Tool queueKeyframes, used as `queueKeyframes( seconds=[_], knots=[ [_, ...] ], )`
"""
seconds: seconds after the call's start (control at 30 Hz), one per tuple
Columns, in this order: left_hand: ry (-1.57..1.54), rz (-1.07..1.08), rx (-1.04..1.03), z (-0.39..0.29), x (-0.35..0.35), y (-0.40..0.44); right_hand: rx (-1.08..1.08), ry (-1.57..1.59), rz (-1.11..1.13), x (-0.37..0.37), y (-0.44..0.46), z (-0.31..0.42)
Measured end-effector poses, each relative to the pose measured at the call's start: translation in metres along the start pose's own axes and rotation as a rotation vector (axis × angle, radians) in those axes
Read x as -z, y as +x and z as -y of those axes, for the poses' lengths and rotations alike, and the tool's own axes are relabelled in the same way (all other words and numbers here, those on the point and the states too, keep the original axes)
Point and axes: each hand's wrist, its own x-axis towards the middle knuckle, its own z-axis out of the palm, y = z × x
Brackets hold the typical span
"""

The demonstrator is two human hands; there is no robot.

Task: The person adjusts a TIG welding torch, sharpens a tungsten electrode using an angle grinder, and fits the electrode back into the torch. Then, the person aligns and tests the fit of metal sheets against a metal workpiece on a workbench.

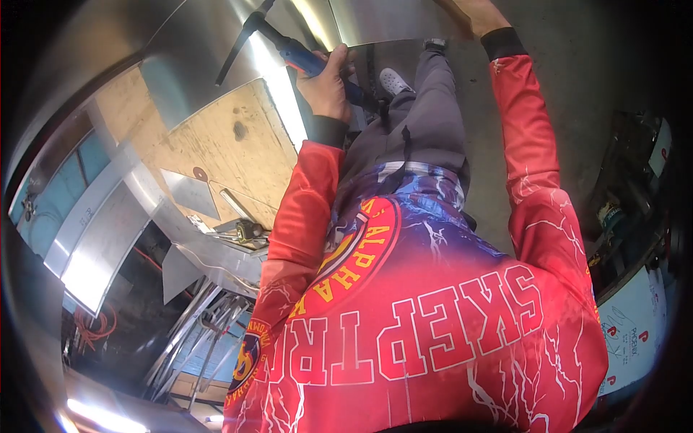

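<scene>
My left hand [325,85] is closed around the blue handle of a TIG welding torch [292,52]. The torch's black head and long thin back cap point up and left over a shiny metal sheet [206,36]. At the top edge, my right hand [478,13] is partly cut off, near the right end of a bright metal panel [390,22]. Its fingertips lie out of view, so what it touches or holds cannot be made out.
A wooden board [231,133] lies left of my left arm, with a metal offcut [189,191] on it. A tape measure [249,231] sits by its lower edge. Bent sheet metal [94,249], metal strips [206,325] and an orange cable [95,325] are farther left. Wrapped sheets [635,335] stand right.
</scene>
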Motion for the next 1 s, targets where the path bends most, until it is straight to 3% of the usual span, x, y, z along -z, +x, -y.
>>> queueKeyframes(
  seconds=[0.13, 0.2, 0.33, 0.43, 0.5, 0.73, 0.8, 0.83, 0.9, 1.0],
  knots=[
    [-0.014, 0.008, 0.000, 0.000, 0.000, 0.001, 0.005, -0.135, -0.039, -0.003, -0.006, 0.013],
    [-0.013, -0.003, 0.003, 0.000, -0.001, 0.000, 0.127, -0.244, -0.019, 0.000, -0.001, 0.005],
    [-0.022, -0.002, -0.008, 0.002, 0.001, 0.002, 0.182, -0.269, -0.002, 0.002, 0.000, 0.005],
    [0.015, -0.029, -0.013, 0.005, 0.005, 0.004, 0.016, -0.136, -0.020, -0.001, -0.001, 0.012],
    [0.013, -0.026, -0.012, 0.003, 0.003, 0.003, 0.160, -0.325, -0.005, 0.001, -0.001, 0.013],
    [0.053, -0.024, -0.026, 0.005, 0.005, 0.006, 0.181, -0.274, 0.013, 0.004, 0.002, 0.006],
    [0.053, -0.023, -0.023, 0.002, 0.004, 0.005, 0.648, -0.943, 0.003, 0.009, 0.009, -0.008],
    [0.052, -0.022, -0.021, 0.001, 0.003, 0.004, 0.650, -0.942, 0.004, 0.012, 0.011, -0.015],
    [0.063, -0.022, -0.019, 0.000, 0.005, 0.005, 0.239, -0.392, 0.026, 0.002, 0.003, 0.004],
    [0.074, -0.017, -0.017, 0.001, 0.006, 0.008, 0.244, -0.511, 0.026, 0.003, 0.001, 0.009]
  ],
)
